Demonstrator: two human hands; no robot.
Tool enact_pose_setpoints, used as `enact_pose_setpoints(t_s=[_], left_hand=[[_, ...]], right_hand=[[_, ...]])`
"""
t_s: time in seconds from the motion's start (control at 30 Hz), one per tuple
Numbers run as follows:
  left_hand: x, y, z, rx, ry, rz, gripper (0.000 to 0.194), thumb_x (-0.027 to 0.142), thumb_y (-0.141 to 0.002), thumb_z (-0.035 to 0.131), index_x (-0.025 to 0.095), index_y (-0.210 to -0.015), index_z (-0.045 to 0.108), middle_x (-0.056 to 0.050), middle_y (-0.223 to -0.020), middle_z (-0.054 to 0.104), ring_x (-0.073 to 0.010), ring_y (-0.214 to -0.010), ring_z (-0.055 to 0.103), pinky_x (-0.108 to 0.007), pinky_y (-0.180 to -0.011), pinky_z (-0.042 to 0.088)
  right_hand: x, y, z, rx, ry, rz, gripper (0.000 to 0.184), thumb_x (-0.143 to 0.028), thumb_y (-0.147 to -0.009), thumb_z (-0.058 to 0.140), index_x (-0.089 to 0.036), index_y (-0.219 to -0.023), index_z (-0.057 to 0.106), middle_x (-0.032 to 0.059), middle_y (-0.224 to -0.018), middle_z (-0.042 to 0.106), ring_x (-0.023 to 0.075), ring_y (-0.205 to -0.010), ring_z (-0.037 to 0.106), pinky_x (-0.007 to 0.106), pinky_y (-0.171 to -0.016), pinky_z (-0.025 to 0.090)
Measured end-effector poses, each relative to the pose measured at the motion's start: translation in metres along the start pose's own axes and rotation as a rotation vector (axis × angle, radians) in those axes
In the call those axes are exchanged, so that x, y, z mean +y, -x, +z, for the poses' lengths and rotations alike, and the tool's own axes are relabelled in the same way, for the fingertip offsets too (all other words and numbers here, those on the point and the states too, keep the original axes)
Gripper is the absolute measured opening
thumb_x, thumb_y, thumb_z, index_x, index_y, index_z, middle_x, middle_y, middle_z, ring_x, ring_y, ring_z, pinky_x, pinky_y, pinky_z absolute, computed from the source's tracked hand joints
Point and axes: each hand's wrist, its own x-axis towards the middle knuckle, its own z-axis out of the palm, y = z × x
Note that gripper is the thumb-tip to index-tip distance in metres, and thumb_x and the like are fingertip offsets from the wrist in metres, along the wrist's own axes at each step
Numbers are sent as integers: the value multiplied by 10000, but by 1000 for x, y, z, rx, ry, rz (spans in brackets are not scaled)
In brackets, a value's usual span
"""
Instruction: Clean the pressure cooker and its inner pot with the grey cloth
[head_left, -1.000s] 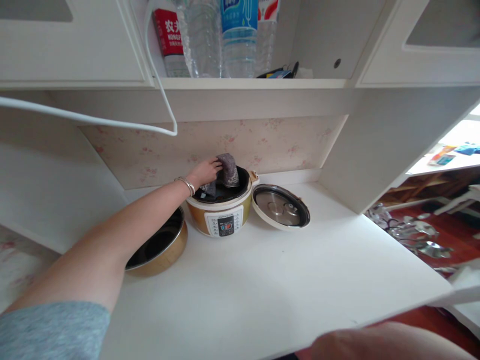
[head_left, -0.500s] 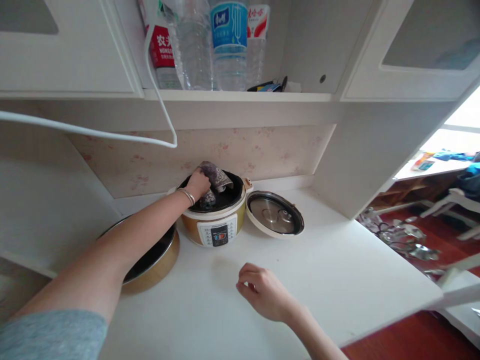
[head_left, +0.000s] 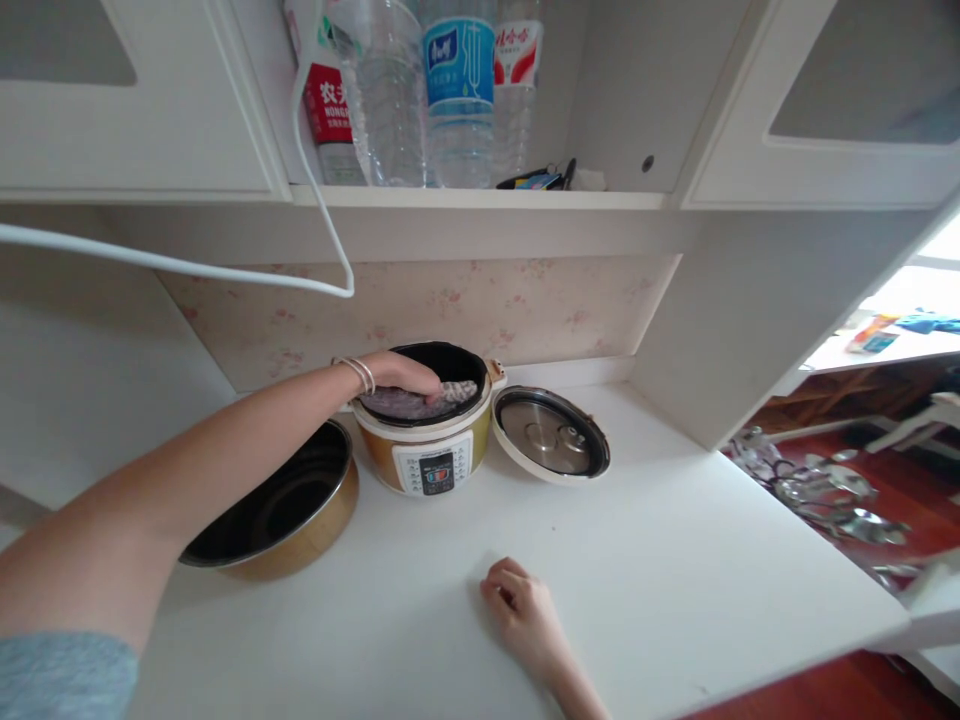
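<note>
My left hand [head_left: 406, 374] reaches over the rim into an open rice cooker [head_left: 390, 450] and grips a patterned grey-purple cloth [head_left: 457, 392]. The cloth lies inside, against the dark inner wall; part of it and my fingertips are hidden. My right hand [head_left: 519, 605] rests by the white counter's surface in front of the cooker, fingers curled, nothing visible in them. Right of the cooker is its round lid [head_left: 551, 432], inner metal side facing up. Left of it, under my forearm, stands a gold-sided inner pot [head_left: 315, 535] with a dark interior.
A white cable [head_left: 187, 265] hangs across the upper left, in front of a shelf [head_left: 480, 198] holding several plastic bottles [head_left: 460, 100]. White cabinet doors flank the shelf. At right, beyond the counter [head_left: 675, 560], shiny metal items [head_left: 832, 495] lie on the red floor.
My left hand has swung the cloth from the back of the cooker to its front and right inner wall. My right hand has shifted down slightly, and the inner pot is more exposed.
</note>
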Motion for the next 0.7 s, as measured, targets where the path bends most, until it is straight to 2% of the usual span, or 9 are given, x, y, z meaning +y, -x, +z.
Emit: enact_pose_setpoints(t_s=[0.07,0.1,0.13,0.2,0.27,0.4,0.5,0.6,0.7], left_hand=[[8,1,12,-146,56,-111,122,262,-655,697,153,-654,644,-126,-698,686,-300,-734,660,-378,-648,500],[12,-2,20,-198,145,-118,123,266,-697,659,144,-685,652,-128,-734,694,-276,-725,662,-363,-655,509],[16,-6,28,-202,280,-90,127,252,-739,615,133,-713,654,-128,-759,697,-248,-716,662,-344,-666,516],[21,-19,42,-118,557,-29,127,189,-797,542,115,-766,640,-115,-774,693,-191,-705,654,-299,-696,521],[24,-36,51,12,711,-28,112,126,-823,501,110,-821,612,-92,-749,677,-153,-695,641,-272,-710,520],[21,-62,46,184,746,-83,142,71,-847,440,142,-920,539,-42,-693,617,-132,-654,618,-268,-676,530],[17,-68,38,238,732,-108,134,71,-839,443,149,-920,517,-21,-657,572,-138,-628,598,-273,-650,526],[16,-64,37,204,709,-69,162,29,-775,479,145,-879,521,-1,-641,566,-117,-632,585,-241,-675,512],[18,-52,39,93,680,-25,215,-21,-654,520,141,-793,546,9,-603,571,-118,-608,581,-237,-654,510]], right_hand=[[1,-1,1,8,3,-9,343,-323,-903,434,-184,-666,640,27,-799,604,111,-630,534,224,-594,364],[1,-1,1,13,-4,-12,347,-325,-905,434,-183,-665,641,29,-799,605,112,-634,536,223,-595,367],[1,-2,0,20,-14,-14,349,-325,-906,435,-181,-665,642,32,-800,606,113,-637,539,223,-596,370],[2,-4,0,32,-35,-12,349,-323,-908,437,-178,-668,646,36,-805,608,114,-636,542,223,-595,376],[3,-5,0,41,-44,-10,347,-319,-909,439,-177,-671,647,35,-806,607,111,-628,539,222,-590,378],[10,-5,3,61,-42,-17,325,-304,-903,454,-173,-672,641,36,-806,600,106,-622,529,219,-584,376],[15,-6,4,72,-56,-14,303,-284,-896,461,-172,-669,629,37,-810,597,103,-620,528,214,-578,376],[15,-7,4,61,-51,-10,287,-265,-887,464,-174,-664,619,36,-810,596,104,-627,532,213,-584,376],[12,-7,2,38,-21,-16,288,-254,-884,460,-177,-649,609,34,-792,592,112,-645,541,220,-602,375]])
